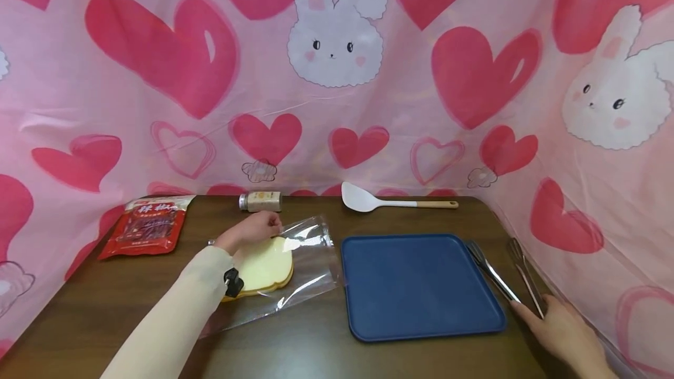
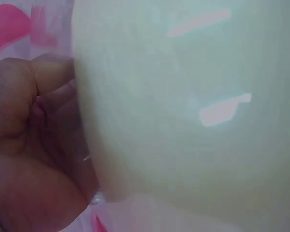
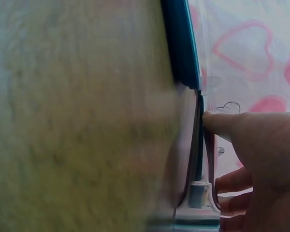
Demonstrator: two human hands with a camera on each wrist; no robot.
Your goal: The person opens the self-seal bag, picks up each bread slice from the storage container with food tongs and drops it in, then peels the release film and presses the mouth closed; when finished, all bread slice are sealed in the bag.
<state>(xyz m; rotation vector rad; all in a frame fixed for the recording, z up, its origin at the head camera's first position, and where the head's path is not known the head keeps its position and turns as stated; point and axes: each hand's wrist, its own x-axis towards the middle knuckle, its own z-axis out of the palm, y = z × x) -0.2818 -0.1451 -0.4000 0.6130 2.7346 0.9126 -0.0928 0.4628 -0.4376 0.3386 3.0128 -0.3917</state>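
Note:
My left hand (image 1: 255, 228) has its fingers curled at the upper edge of a clear plastic bag (image 1: 316, 274). Inside that bag lie pale yellow, toast-shaped bread slices (image 1: 263, 268) with a darker rim; the left forearm covers part of them. Up close in the left wrist view, the glossy bread face (image 2: 183, 145) fills most of the picture beside the thumb and fingers. At the lower right, my right hand (image 1: 568, 335) grips metal tongs (image 1: 497, 276) near their joined end. The two tong arms spread apart, their heads pointing away from me, one overlapping the tray's right edge.
A dark blue tray (image 1: 421, 285) occupies the centre right of the wooden table. Behind it lies a white spatula (image 1: 363, 199) with a wooden handle. A seasoning jar (image 1: 263, 200) lies on its side at the back, and a red packet (image 1: 150, 227) at back left. Heart-patterned cloth surrounds the table.

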